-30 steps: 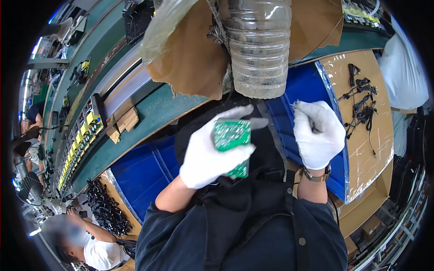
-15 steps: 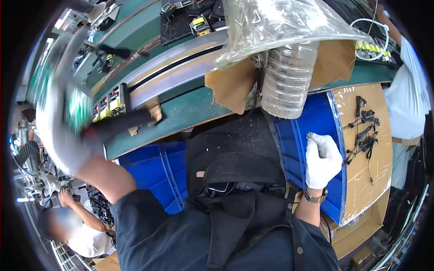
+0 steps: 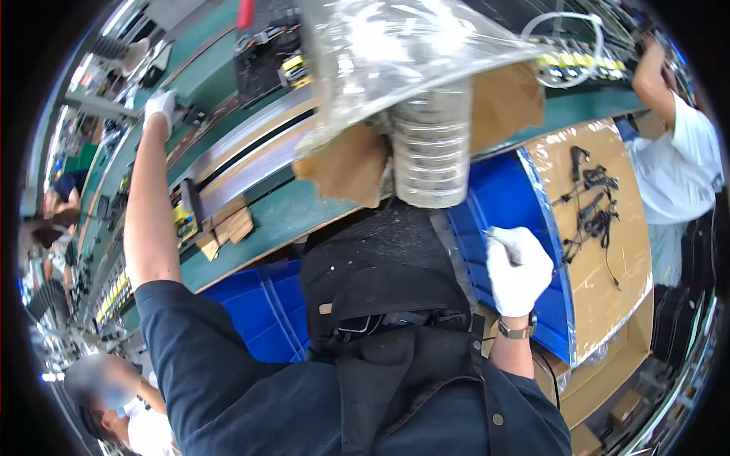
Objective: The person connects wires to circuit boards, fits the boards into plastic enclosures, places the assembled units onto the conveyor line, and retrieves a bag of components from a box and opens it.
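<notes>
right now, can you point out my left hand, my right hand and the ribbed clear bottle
Left hand [image 3: 160, 108]: head view, on its gloved middle.
Right hand [image 3: 520, 273]: head view, on its gloved middle.
Ribbed clear bottle [image 3: 431, 158]: head view, on its side wall.

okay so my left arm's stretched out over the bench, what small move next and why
Probably ease your left hand back toward your body: it reaches far across the green bench, while your right hand sits curled close in. Whether the left holds anything is too small to tell.
</notes>
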`<state>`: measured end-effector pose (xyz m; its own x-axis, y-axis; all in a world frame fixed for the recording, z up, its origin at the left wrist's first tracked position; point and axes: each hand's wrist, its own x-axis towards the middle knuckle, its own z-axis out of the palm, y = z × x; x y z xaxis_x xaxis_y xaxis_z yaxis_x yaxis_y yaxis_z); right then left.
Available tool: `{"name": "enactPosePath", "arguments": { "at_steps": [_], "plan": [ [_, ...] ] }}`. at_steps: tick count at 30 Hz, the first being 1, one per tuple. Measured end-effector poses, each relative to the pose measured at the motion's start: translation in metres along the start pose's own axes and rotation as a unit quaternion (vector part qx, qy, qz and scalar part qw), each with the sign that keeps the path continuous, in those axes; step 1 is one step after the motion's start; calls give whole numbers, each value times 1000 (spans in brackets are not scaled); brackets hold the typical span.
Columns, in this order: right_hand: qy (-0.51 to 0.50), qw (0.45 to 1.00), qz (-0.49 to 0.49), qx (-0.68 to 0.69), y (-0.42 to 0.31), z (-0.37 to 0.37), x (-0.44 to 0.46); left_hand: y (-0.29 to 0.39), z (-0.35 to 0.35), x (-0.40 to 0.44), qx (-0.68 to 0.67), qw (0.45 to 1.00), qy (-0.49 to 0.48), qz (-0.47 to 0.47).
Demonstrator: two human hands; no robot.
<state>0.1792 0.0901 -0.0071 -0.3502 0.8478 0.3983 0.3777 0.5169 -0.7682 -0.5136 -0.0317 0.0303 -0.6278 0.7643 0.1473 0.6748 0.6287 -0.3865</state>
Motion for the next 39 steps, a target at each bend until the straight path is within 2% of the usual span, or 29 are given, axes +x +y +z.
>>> {"name": "enactPosePath", "arguments": {
  "at_steps": [1, 2, 3, 4, 5, 8, 9, 11, 12, 14, 17, 19, 21, 23, 24, 27, 28, 31, 32, 35, 39],
  "plan": [
    [-25, 1000, -7, -11, -5, -2, 1, -34, 42, 25, -297, 949, -37, -99],
    [-48, 999, -12, -22, -9, -3, 2, -48, 78, 53, -563, 801, -82, -186],
    [-37, 999, -4, -35, -8, -3, 2, -38, 72, 56, -416, 895, -87, -134],
    [-42, 998, -41, -32, -5, -1, 2, -31, 53, 49, -254, 961, -83, -77],
    [-49, 995, -78, -29, -3, 0, 1, -12, 39, 52, -261, 960, -83, -62],
    [-78, 994, -74, -1, 0, 2, -2, 91, -46, 31, -318, 942, 61, -87],
    [-97, 992, -77, 20, -1, 2, -4, 124, -75, 13, -322, 942, 62, -79],
    [-102, 992, -64, 30, -2, 1, -6, 177, -119, -24, -513, 853, -72, 56],
    [-113, 991, -55, 45, -2, -1, -8, 185, -122, -24, -516, 851, -72, 61],
    [-121, 990, -46, 57, 0, -7, -8, 215, -132, -48, -563, 820, -89, 45],
    [-52, 987, -94, -118, 6, -29, 0, 225, -133, -67, -628, 770, -114, 18],
    [-9, 984, -77, -163, 21, -58, 14, 213, -127, -87, -666, 734, -134, -1],
    [76, 981, 3, -179, 43, -86, 25, 217, -123, -79, -704, 693, -157, -17],
    [114, 969, 29, -218, 65, -115, 33, 217, -118, -78, -739, 648, -179, -34],
    [116, 968, 30, -221, 72, -125, 33, 218, -118, -90, -755, 626, -190, -44],
    [65, 935, 16, -349, 84, -144, 30, 207, -105, -88, -794, 560, -223, -78],
    [64, 934, 19, -350, 85, -145, 29, 200, -101, -95, -805, 537, -234, -90],
    [-41, 944, -37, -326, 85, -143, 25, 183, -77, -58, -834, 469, -262, -130],
    [-41, 944, -35, -325, 87, -142, 24, 180, -69, -48, -832, 470, -263, -130],
    [-128, 934, -58, -327, 96, -138, 24, 177, -35, 5, -705, 649, -282, -45],
    [-188, 929, -62, -312, 99, -137, 24, 170, -27, 5, -732, 627, -264, -37]
  ]
}}
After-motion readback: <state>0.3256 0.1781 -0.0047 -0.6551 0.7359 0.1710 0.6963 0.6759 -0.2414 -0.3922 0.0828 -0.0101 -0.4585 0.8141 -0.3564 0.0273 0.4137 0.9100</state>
